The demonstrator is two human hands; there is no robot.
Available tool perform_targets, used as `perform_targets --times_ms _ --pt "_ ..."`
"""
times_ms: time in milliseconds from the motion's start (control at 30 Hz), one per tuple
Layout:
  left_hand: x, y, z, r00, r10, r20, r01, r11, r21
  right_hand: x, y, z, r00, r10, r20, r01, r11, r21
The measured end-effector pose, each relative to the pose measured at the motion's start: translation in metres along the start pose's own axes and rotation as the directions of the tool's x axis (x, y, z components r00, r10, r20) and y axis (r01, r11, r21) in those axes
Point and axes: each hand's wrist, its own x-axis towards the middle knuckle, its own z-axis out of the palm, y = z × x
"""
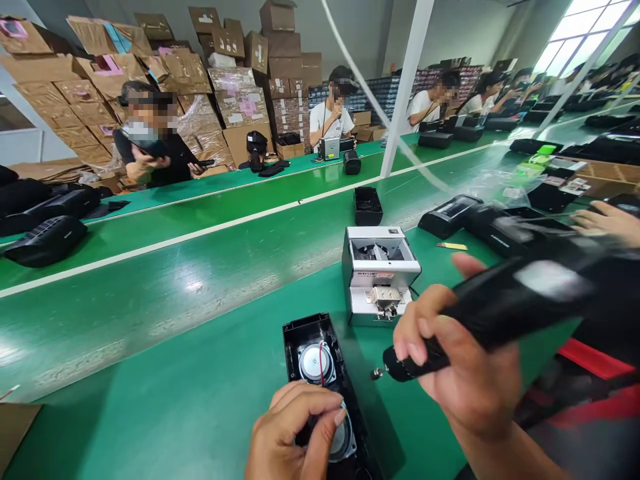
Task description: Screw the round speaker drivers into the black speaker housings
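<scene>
A black speaker housing (293,333) lies on the green table in front of me, with two round speaker drivers (316,363) set in it and a red wire (321,357) across the upper one. Over the lower driver, my left hand (297,430) has thumb and index finger pinched together. What they hold, if anything, is too small to make out. My right hand (465,367) is wrapped round a black electric screwdriver (500,300), blurred by motion. Its nose points left, with a small metallic tip (377,374) right of the housing.
A silver screw feeder (383,277) stands beyond the housing, with an open black box (367,205) behind it. More black speakers (445,215) lie at right, near another person's hand (607,220). A conveyor belt (150,293) crosses the view; people sit along its far side before stacked cartons (240,110).
</scene>
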Motion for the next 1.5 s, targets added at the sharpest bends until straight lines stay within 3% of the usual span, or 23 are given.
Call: perform_targets --times_ms 100,200,367,900,1300,1500 --pt "-0.002 -0.001 0.006 0.997 -0.073 -0.018 0.074 0.994 0.074 0.001 -0.028 0.027 0.999 0.044 -0.027 -0.04 0.991 0.131" --pt "-0.005 -0.002 0.007 0.997 -0.083 -0.005 0.083 0.988 0.127 0.001 -0.035 0.037 0.998 0.065 -0.014 -0.061 0.979 0.192" --pt "-0.005 0.002 0.006 0.999 -0.03 0.021 0.026 0.989 0.145 -0.002 -0.024 0.033 0.995 0.094 -0.019 -0.088 0.974 0.21" --pt "-0.008 -0.003 0.008 0.999 -0.035 0.022 0.031 0.99 0.136 -0.001 -0.016 0.028 0.994 0.11 0.007 -0.109 0.976 0.188" --pt "-0.006 -0.001 0.008 0.996 -0.042 0.082 0.04 0.999 0.032 0.003 -0.007 0.026 0.992 0.12 -0.026 -0.113 0.975 0.192" --pt "-0.005 -0.002 0.008 0.998 -0.03 0.06 0.025 0.997 0.073 0.003 -0.004 0.027 0.993 0.116 -0.015 -0.112 0.977 0.18"
